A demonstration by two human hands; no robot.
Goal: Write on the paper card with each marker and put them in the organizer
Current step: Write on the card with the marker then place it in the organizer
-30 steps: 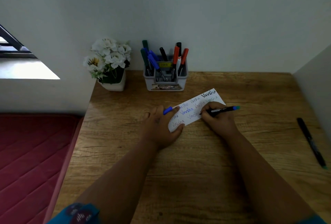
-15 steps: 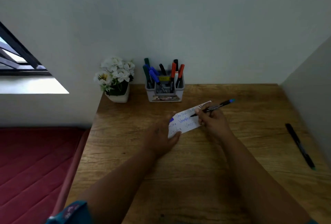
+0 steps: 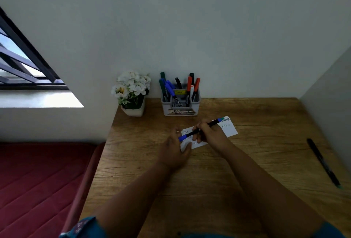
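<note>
Wooden desk (image 3: pixel 237 171) is standing against a pale wall, with a barred window (image 3: pixel 22 61) and a red quilted mattress (image 3: pixel 38 184) lying well to the left of the organizer. One grey organizer (image 3: pixel 180 105) is sitting at the back edge of the desk and is holding markers upright or leaning: two green-capped, two or three blue-capped, two black-capped and two red-capped, as far as can be counted. Its front is carrying a printed label, and a yellow sticker is showing inside; neither can be read. One white pot of white flowers (image 3: pixel 133 90) is standing just left of the organizer.

One white paper card (image 3: pixel 228 128) is lying flat in front of the organizer, slightly tilted. Handwriting is showing on it in several inks; at its far right end the letters "rsha" and "arsha" can be read, while the rest is hidden by the hands.

Right hand (image 3: pixel 210 133) is gripping one black marker (image 3: pixel 206 126) with curled fingers above the card, its teal end pointing up and right. Left hand (image 3: pixel 175 148) is pinching a blue cap (image 3: pixel 182 138) at the marker's lower end, its heel resting on the desk beside the card.

One further black marker with a green tip (image 3: pixel 322 161) is lying on the desk, well to the right of the organizer and nearer the viewer.
</note>
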